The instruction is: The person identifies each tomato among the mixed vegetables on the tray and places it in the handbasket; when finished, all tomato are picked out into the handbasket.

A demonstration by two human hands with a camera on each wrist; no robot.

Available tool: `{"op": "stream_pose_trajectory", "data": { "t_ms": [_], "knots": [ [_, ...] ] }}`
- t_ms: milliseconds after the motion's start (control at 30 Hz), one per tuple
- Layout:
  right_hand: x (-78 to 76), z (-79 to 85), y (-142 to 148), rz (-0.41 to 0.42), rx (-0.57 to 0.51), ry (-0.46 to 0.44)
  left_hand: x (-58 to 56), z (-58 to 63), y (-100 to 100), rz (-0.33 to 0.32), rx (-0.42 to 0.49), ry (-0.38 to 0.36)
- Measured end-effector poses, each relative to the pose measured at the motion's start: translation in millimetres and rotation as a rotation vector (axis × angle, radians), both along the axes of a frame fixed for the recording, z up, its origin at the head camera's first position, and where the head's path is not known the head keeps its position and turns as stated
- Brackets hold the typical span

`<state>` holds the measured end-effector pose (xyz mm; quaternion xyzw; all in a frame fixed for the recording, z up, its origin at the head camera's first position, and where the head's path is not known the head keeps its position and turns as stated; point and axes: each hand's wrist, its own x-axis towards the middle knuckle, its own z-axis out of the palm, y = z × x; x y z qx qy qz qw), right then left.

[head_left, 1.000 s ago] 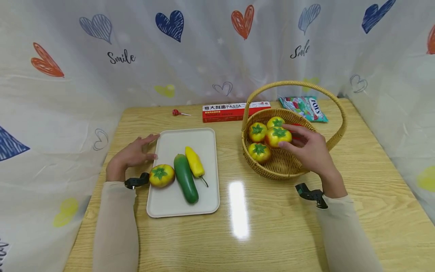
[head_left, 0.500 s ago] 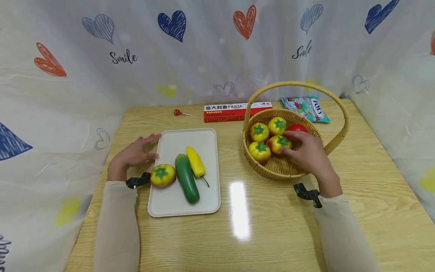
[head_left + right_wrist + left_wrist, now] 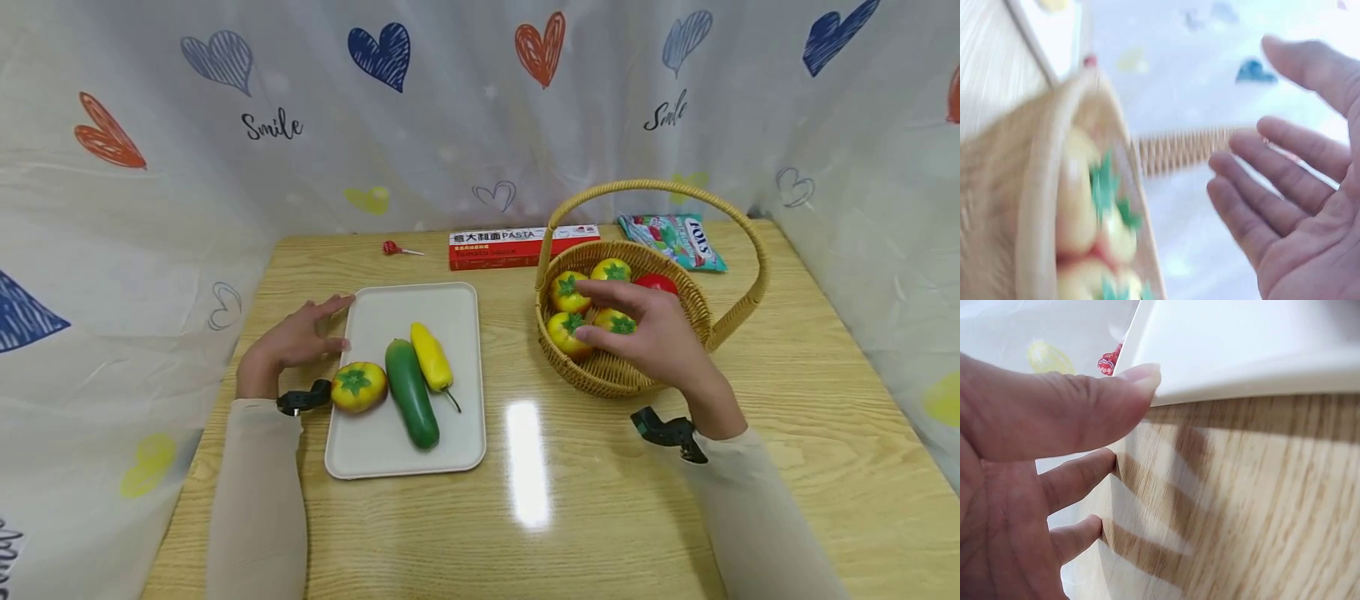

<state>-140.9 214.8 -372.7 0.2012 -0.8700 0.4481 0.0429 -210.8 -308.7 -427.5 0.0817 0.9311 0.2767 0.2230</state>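
Observation:
My left hand [image 3: 298, 340] lies at the left edge of a cream tray [image 3: 401, 304], fingers spread. In the left wrist view its thumb [image 3: 1107, 409] is at the tray's rim. On the tray are a yellow-red persimmon [image 3: 359, 387], a green cucumber [image 3: 411, 396] and a yellow pepper [image 3: 430, 354]. Over the wicker basket [image 3: 600, 385] hovers my right hand [image 3: 660, 333], thumb and fingers apart, holding nothing. Several persimmons [image 3: 564, 293] with green tops and a round red item [image 3: 657, 282] sit in the basket, partly hidden by the hand. The right wrist view is blurred.
Behind the basket lie a red pasta box [image 3: 495, 250] and a teal candy bag [image 3: 686, 242]. A red lollipop [image 3: 390, 247] is behind the tray. The basket's tall handle [image 3: 652, 183] arches above its bowl. A printed curtain [image 3: 450, 108] borders the table.
My right hand has lowered a persimmon into the basket among the others and let go of it. Then it has lifted and moved left over the basket. My left hand stays put.

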Motion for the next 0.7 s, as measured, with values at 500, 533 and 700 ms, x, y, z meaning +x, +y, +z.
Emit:
{"op": "stream_pose_trajectory", "data": {
  "t_ms": [500, 533, 700],
  "knots": [
    [-14.5, -15.5, -114.8, 0.484, -0.11, -0.135, 0.5, -0.1, -1.3, -0.003, 0.01, 0.0],
    [-15.7, -17.4, -122.6, 0.498, -0.11, -0.135, 0.4, -0.5, -1.7, -0.004, 0.009, 0.002],
    [-21.5, -26.7, -159.9, 0.543, -0.082, -0.127, 1.0, 0.1, -3.1, -0.006, 0.01, 0.006]
  ]
}}
